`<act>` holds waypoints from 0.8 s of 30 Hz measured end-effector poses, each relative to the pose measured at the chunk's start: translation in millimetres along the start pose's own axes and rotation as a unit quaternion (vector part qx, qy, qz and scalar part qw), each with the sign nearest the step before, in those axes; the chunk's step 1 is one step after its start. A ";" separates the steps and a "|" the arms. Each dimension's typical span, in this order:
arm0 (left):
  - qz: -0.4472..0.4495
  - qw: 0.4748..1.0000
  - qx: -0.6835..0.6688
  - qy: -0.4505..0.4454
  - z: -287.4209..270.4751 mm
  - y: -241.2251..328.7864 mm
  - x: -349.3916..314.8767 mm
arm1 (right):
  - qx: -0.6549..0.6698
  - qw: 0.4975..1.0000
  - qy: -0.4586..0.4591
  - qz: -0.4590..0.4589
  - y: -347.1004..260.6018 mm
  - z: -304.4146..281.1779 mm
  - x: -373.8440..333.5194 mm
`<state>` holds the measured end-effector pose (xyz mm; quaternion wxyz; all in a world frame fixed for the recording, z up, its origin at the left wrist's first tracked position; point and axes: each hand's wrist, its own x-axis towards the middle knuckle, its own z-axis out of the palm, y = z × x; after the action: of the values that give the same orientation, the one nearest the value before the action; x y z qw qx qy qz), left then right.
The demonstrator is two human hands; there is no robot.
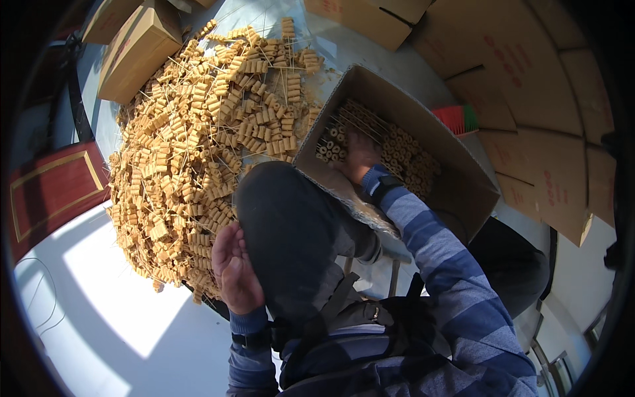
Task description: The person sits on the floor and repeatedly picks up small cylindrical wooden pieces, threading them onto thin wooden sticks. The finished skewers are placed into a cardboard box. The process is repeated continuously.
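Observation:
My right hand (360,157) reaches down inside an open cardboard box (456,149), in among packed tan, ridged snack rolls on thin sticks (403,153). Its fingers are in shade and partly hidden, so their grip does not show. Some rolls in the box stand with their round, hollow ends up; long sticks lie across others by the hand. My left hand (237,268) rests beside my left knee, palm turned up, fingers loosely curled, with nothing seen in it. It is at the near right edge of a large heap of the same skewered rolls (192,139).
A closed carton (140,49) stands behind the heap at the far left. Flattened or stacked cartons (529,86) line the right side. A red and green bristly thing (455,119) lies beyond the box. A dark red panel (56,188) is at the left.

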<state>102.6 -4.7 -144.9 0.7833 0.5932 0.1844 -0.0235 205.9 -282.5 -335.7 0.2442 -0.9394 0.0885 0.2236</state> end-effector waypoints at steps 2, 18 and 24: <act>-0.003 1.000 -0.009 0.003 -0.9 -0.3 0.1 | 0.061 0.998 -0.005 -0.025 9.6 -4.4 4.6; -0.001 1.000 -0.011 0.014 7.7 1.6 -1.6 | 0.034 0.992 0.086 -0.089 23.1 28.2 27.1; -0.010 1.000 -0.010 0.008 9.0 5.6 -1.4 | 0.243 0.965 0.066 -0.079 22.2 25.2 40.7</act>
<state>105.1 -11.8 -137.2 0.7872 0.5838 0.1971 -0.0252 226.3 -291.4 -383.5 0.4754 -0.8687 0.0810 0.1129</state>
